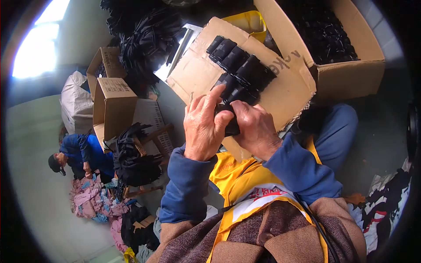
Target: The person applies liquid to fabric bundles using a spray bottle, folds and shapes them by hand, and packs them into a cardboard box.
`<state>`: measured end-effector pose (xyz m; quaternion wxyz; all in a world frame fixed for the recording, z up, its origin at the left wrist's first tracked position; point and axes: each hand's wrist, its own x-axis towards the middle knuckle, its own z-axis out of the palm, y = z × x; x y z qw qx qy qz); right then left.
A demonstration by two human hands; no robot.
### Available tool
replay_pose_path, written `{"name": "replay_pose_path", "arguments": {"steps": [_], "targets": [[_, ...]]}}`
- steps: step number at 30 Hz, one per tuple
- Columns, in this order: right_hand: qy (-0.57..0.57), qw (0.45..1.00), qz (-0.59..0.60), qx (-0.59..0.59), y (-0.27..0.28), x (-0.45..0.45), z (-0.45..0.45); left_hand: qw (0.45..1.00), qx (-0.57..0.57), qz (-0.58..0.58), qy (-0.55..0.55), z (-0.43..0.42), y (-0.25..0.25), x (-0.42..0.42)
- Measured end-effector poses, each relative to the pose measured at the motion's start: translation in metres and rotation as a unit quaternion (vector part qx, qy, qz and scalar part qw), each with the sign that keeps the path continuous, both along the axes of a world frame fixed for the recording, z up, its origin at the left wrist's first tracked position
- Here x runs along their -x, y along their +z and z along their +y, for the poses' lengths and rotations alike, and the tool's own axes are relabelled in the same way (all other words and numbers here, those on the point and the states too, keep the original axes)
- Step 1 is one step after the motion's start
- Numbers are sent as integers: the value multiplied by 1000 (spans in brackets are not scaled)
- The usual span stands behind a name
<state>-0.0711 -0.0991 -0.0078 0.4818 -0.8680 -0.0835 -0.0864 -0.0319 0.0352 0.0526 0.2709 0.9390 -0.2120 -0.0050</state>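
Both hands are at a dark rolled bundle [232, 125], apparently of black fabric, over the near edge of a flat cardboard sheet [193, 81]. My left hand [202, 122] has its thumb against the bundle's left side, with the index finger reaching up past it. My right hand [256, 127] is closed around the bundle's right side, its fingertips partly hidden. Just beyond the hands, several similar black rolls [237, 61] lie in close rows on the cardboard.
A large carton [351, 79] packed with black pieces stands at the upper right, near a yellow container [252, 24]. Black garments [149, 39] are heaped at the back. At left, a person [83, 149] in blue is beside a pink cloth pile [90, 197] and open boxes [115, 103].
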Motion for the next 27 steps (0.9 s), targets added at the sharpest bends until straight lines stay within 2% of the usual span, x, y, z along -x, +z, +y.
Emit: {"name": "replay_pose_path", "arguments": {"steps": [3, 9, 11, 13, 15, 17, 20, 21, 23, 25, 26, 27], "targets": [[15, 999, -28, -10, -2, -4, 0, 1000, -22, 16, -10, 3, -1, -3], [12, 999, -31, -35, -10, -1, 12, 999, 31, 7, 9, 0, -9, -1], [13, 999, -28, -30, -7, 0, 11, 996, 51, -76, -4, 6, -18, -4], [-7, 1000, -22, -20, -8, 5, 9, 985, 147, -89, 28, 6, -21, -2], [-25, 997, -38, -62, -12, 11, 9, 937, 337, -55, 74, 6, -23, -6], [-34, 997, -28, -70, -8, 21, 6, 914, 391, -76, 82, 14, -13, -5], [-64, 985, 5, -161, -3, 31, 1, 912, 360, -175, 90, 10, 5, 9], [-60, 987, 1, -147, -5, 32, 1, 910, 354, -199, 90, 8, 11, 17], [-59, 972, 8, -226, -7, 36, 0, 928, 292, -230, 38, 1, 14, 37], [-51, 976, 28, -208, 0, 45, -2, 947, 263, -186, -1, -22, 12, 57], [-32, 981, -26, -189, -8, 47, -2, 953, 234, -189, -42, -32, -3, 57], [-25, 985, -20, -169, -16, 50, -4, 961, 191, -190, -58, -41, -13, 59]]}}
